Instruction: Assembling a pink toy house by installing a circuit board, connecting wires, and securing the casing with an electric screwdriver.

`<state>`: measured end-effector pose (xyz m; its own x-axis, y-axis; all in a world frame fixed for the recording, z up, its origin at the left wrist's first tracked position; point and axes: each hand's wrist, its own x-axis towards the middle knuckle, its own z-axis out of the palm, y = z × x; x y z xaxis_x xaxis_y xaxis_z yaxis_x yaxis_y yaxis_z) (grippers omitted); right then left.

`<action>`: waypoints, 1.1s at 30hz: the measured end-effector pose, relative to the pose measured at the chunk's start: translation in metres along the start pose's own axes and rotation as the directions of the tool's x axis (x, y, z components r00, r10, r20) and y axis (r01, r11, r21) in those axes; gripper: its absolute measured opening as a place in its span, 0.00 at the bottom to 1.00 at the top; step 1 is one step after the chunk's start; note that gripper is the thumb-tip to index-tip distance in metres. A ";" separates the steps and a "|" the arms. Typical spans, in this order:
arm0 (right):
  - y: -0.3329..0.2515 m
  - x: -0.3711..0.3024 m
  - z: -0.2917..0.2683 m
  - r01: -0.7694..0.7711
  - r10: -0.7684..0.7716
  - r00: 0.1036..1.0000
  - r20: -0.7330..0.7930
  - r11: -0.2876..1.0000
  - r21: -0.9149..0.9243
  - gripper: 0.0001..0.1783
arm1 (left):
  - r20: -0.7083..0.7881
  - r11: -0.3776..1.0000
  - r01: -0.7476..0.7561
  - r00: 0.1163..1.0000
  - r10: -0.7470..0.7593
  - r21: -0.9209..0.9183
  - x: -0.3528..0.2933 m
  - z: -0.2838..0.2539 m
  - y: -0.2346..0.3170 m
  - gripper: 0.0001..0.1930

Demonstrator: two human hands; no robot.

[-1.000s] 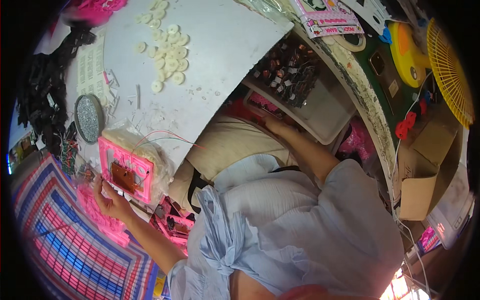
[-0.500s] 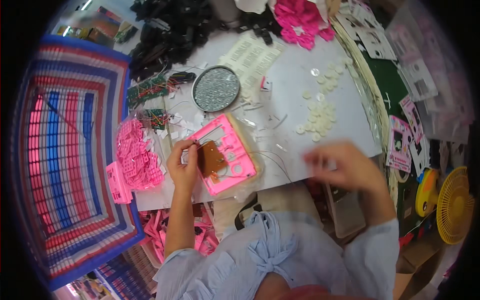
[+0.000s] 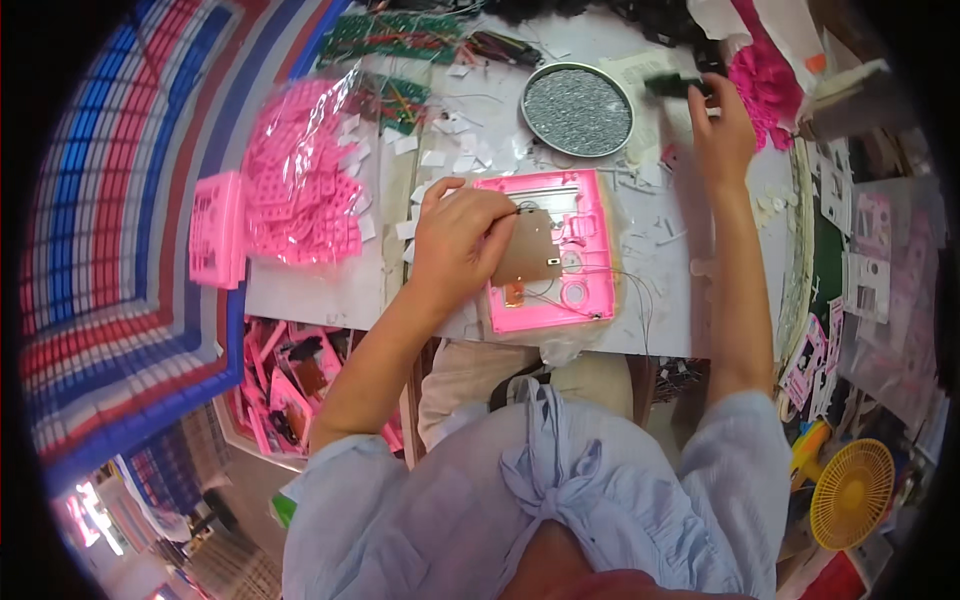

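Observation:
On a padded block on the white table lies an open pink plastic casing [image 3: 602, 230]. A brown circuit board [image 3: 530, 250] with thin wires sits tilted inside it. My left hand [image 3: 460, 235] rests at the casing's left side, thumb and forefinger closed on the board's upper left edge; the fingertips are partly hidden. My right hand [image 3: 722, 130] is stretched out to the far right, gripping a small black plastic piece [image 3: 672, 86]. Beneath that piece lies a pale printed sheet [image 3: 645, 68]. A round tin of tiny silver screws [image 3: 577, 110] stands beyond the casing.
To the left are a clear bag of pink parts [image 3: 300, 170], a pink casing [image 3: 217, 230] and a striped basket [image 3: 150, 330]. Green circuit boards [image 3: 385, 40] with wires lie at the back. White discs [image 3: 775, 200] lie right. A yellow fan [image 3: 852, 492] stands at the lower right.
My right hand has swung from the near right to the far side and now holds the black piece. My left hand stays at the board. The whole view has shifted.

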<state>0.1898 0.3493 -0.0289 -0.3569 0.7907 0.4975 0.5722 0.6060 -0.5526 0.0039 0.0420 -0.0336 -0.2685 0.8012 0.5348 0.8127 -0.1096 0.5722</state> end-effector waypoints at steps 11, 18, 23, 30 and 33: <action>-0.155 -0.043 -0.050 0.115 -0.725 0.171 0.667 0.687 0.717 0.16 | -0.010 0.999 0.033 0.999 -0.034 -0.014 0.000 -0.007 -0.015 0.05; -0.161 -0.087 -0.062 0.458 -0.633 0.519 0.574 0.773 0.438 0.29 | -0.047 0.991 0.093 0.994 -0.097 -0.096 -0.002 -0.006 -0.016 0.04; -0.151 -0.176 -0.061 0.280 -0.449 0.694 0.563 0.889 0.362 0.41 | -0.004 0.990 0.091 0.996 -0.092 -0.110 -0.001 -0.005 -0.015 0.06; -0.141 -0.176 -0.053 -0.325 -0.111 0.682 0.723 0.839 0.436 0.25 | -0.018 0.968 0.163 0.985 -0.170 -0.188 -0.001 -0.005 -0.017 0.05; -0.123 -0.135 -0.059 -0.760 0.058 0.453 0.889 0.546 0.352 0.20 | -0.008 0.955 0.181 0.982 -0.188 -0.234 -0.002 -0.006 -0.016 0.05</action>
<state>0.2115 0.1633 0.0113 -0.7855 0.4712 -0.4011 0.3235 -0.2399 -0.9153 -0.0116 0.0389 -0.0396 -0.4205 0.8030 0.4223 0.6066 -0.0974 0.7890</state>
